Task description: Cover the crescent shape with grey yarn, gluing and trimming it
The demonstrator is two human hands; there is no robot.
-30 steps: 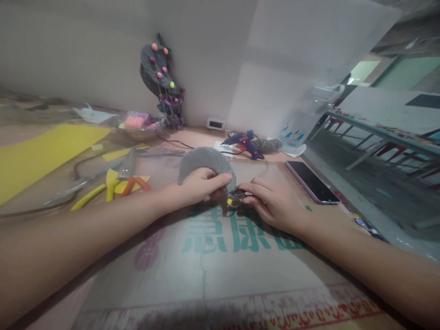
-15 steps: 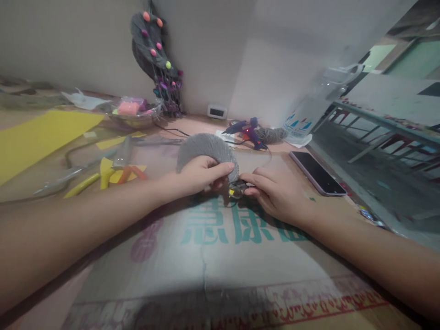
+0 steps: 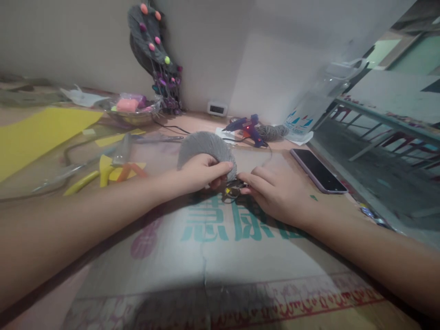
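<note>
My left hand is closed round the lower edge of a grey curved piece wound with yarn, holding it upright on a flattened cardboard sheet with green characters. My right hand rests on the cardboard just to its right, fingers pinched on a small dark object with a yellow bit at the piece's lower end. What that small object is stays unclear.
A blue glue gun and grey yarn lie behind the hands, a phone to the right. Pliers with yellow and orange handles, yellow sheets and a bowl lie left. A finished grey beaded piece leans on the wall.
Both hands stay in place on the grey piece and the small object. The view has tilted down a little, so everything sits slightly higher in the picture.
</note>
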